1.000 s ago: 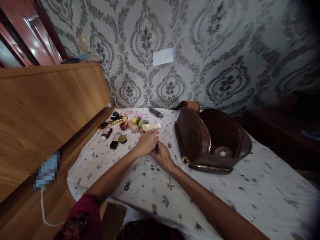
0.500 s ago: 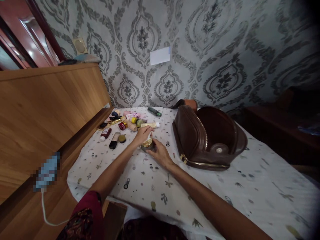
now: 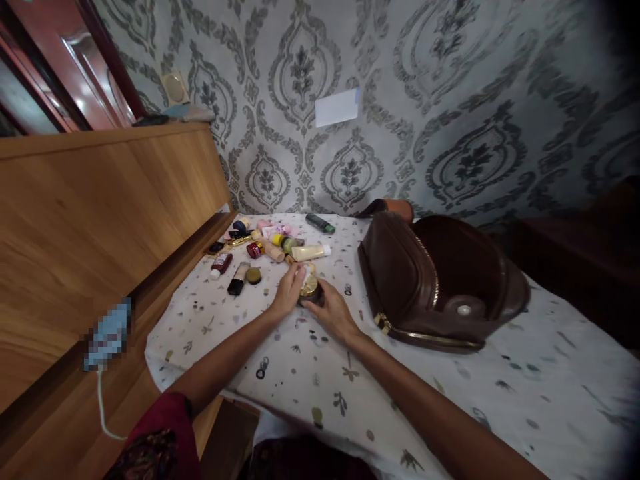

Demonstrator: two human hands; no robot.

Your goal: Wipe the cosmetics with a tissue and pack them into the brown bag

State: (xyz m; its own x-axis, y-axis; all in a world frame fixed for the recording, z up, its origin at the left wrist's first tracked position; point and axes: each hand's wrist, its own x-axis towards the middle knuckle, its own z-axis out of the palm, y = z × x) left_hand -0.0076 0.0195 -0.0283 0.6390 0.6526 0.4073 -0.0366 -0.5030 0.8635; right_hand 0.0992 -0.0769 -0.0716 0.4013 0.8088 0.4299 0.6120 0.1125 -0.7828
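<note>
A round cosmetic jar (image 3: pixel 311 288) with a shiny gold lid and a dark lower body is held low over the patterned tablecloth (image 3: pixel 295 380). My right hand (image 3: pixel 334 309) is closed around the jar's right side and front. On its left, my left hand (image 3: pixel 289 291) pinches a crumpled white wipe (image 3: pixel 309 271) against the lid. Part of the wipe is hidden by the fingers. Just beyond lies a cream tube (image 3: pixel 309 253) with a white cap. Left of my hands are a small round olive-gold pot (image 3: pixel 253 275) and a foundation bottle (image 3: pixel 239 278) with a black cap.
A brown leather bag (image 3: pixel 400 280) stands unzipped on the right. Several cosmetics lie at the back left, among them a red jar (image 3: pixel 255 250), a dark red bottle (image 3: pixel 221 265) and a green tube (image 3: pixel 320 223). A wooden panel (image 3: pixel 120 200) borders the table's left side.
The view has turned slightly left, so everything sits further right. My left hand has come down from above the lid to the jar's left side. My right hand keeps its hold.
</note>
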